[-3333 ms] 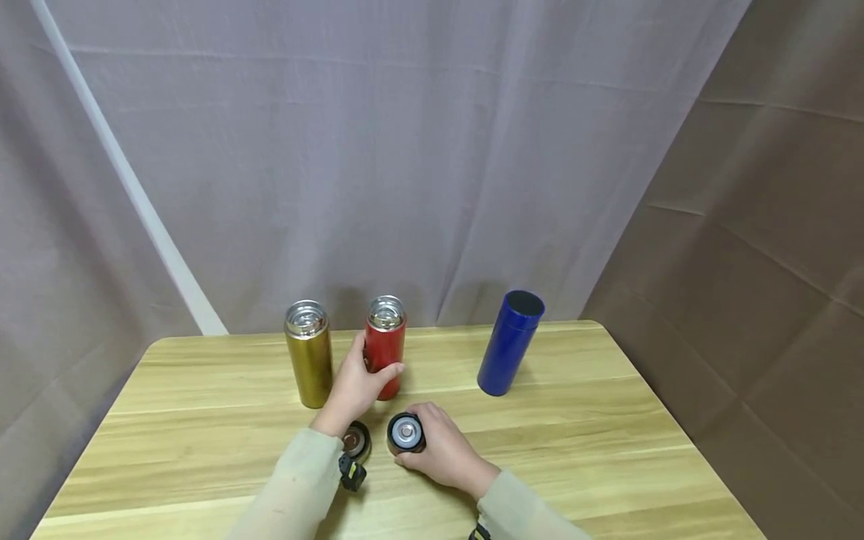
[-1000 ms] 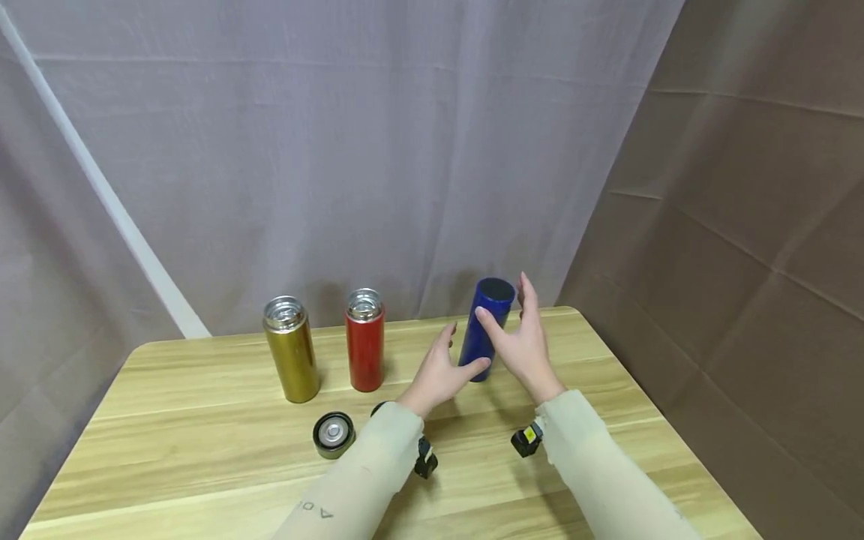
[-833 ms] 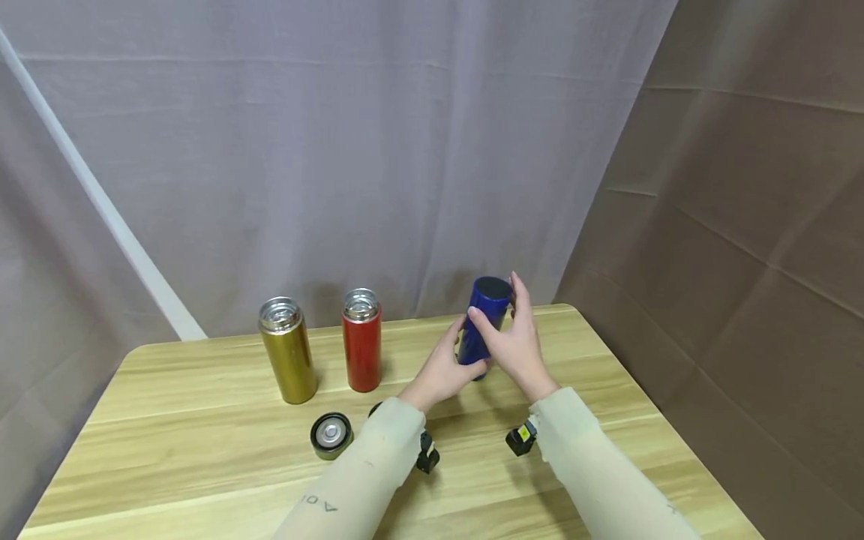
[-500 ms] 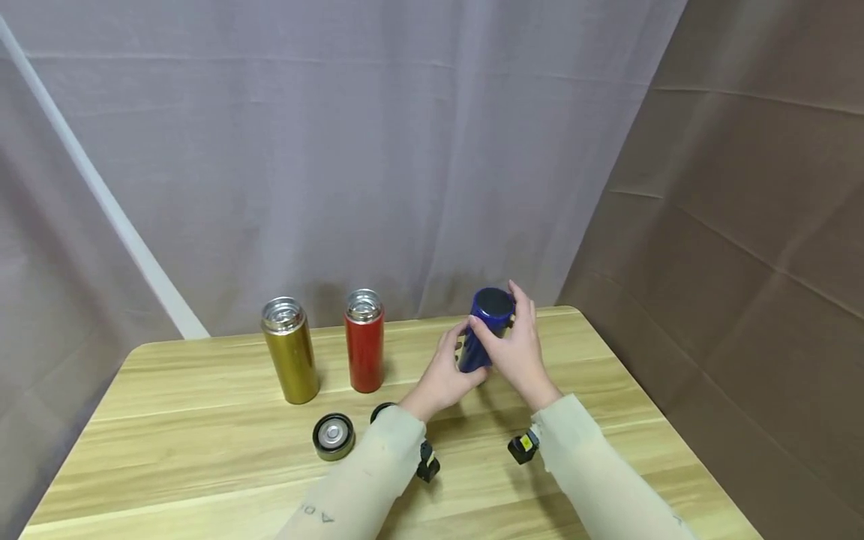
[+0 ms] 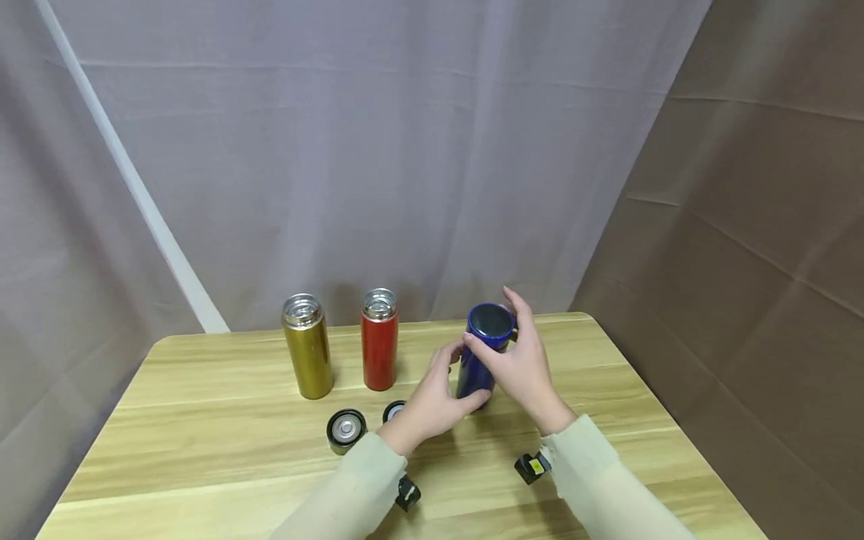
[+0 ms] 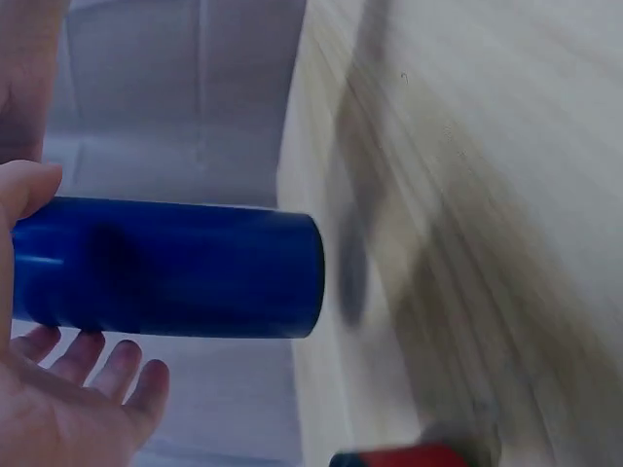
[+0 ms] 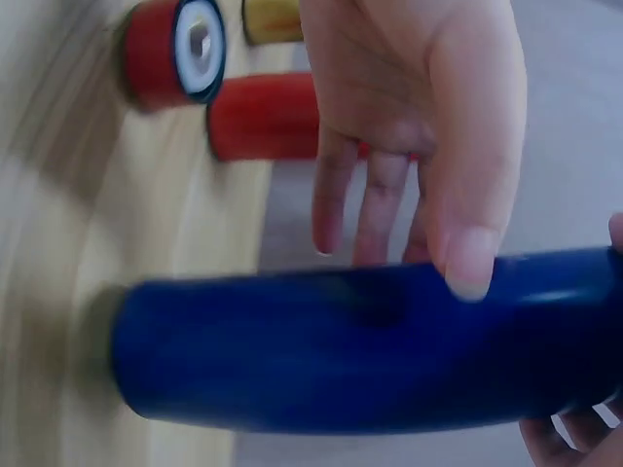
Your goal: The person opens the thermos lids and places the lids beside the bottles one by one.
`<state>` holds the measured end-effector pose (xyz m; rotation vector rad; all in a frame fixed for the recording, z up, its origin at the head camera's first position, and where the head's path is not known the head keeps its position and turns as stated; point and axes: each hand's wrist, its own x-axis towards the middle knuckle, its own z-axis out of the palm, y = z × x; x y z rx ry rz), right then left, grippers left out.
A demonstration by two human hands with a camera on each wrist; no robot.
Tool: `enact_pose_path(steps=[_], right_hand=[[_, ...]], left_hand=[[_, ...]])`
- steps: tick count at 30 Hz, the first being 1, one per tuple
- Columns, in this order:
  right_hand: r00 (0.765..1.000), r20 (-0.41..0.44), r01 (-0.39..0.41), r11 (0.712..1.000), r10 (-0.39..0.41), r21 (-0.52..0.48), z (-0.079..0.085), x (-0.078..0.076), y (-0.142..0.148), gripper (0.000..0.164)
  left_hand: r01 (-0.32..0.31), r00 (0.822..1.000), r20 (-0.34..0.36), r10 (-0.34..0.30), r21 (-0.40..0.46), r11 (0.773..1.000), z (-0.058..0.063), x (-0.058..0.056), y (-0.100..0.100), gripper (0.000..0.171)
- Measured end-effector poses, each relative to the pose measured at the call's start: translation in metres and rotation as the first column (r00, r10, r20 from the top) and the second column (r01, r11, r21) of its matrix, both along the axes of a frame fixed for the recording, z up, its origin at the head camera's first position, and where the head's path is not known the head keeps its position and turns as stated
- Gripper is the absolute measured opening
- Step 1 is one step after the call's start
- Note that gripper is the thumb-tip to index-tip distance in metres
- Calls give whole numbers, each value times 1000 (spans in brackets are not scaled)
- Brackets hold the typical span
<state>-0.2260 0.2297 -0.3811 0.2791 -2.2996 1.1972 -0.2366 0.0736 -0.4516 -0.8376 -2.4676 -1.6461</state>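
A blue thermos flask with a dark round top stands nearly upright between both hands. My left hand wraps round its body, thumb on the near side and fingers behind. Higher up, my right hand holds the flask's upper end between thumb and fingers. Blue wall fills the left wrist view, with fingertips along its lower edge. Seen from the right wrist, the left thumb lies over the flask's side. Whether its base touches the table cannot be told.
Lidless gold flask and red flask stand upright at the back left. Two lids lie upturned before them: a gold-sided lid and a red-sided lid, partly behind the left wrist. The wooden table ends at the grey curtain.
My left hand has left the red flask and my right hand the red-sided lid. Both have taken hold of the blue flask, which has come nearer to me.
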Motion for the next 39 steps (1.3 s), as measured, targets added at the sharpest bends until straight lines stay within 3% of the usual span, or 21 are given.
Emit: enact_pose_path(steps=[5, 12, 17, 22, 28, 31, 35, 37, 39], right_hand=[[993, 7, -113, 993, 114, -31, 13, 16, -19, 93], [960, -8, -280, 956, 280, -83, 24, 31, -40, 92], [942, -46, -334, 941, 332, -60, 23, 33, -39, 87], [931, -51, -363, 932, 362, -20, 19, 32, -33, 78], [929, -26, -367, 928, 369, 58, 12, 30, -28, 66], [924, -18, -381, 922, 383, 64, 8, 28, -27, 62], [924, 25, -384, 922, 383, 50, 3, 27, -28, 54], [922, 67, -384, 923, 382, 29, 0, 28, -29, 51], [919, 110, -382, 924, 379, 4, -1, 29, -30, 50]], left_hand=[[23, 1000, 6, -23, 7, 1000, 10, 16, -25, 81], [101, 993, 50, -105, 76, 992, 20, 27, -53, 74], [50, 996, 66, -53, 45, 998, 30, 36, -68, 72], [-19, 1000, -21, 18, -65, 998, 39, 39, -83, 75], [-140, 985, -132, 110, -247, 959, 47, 44, -98, 78], [-239, 949, -276, 149, -325, 915, 51, 46, -103, 76], [-375, 857, -491, 154, -390, 841, 53, 47, -106, 78], [-415, 823, -549, 147, -404, 815, 54, 48, -107, 80], [-434, 806, -574, 143, -410, 802, 53, 48, -108, 83]])
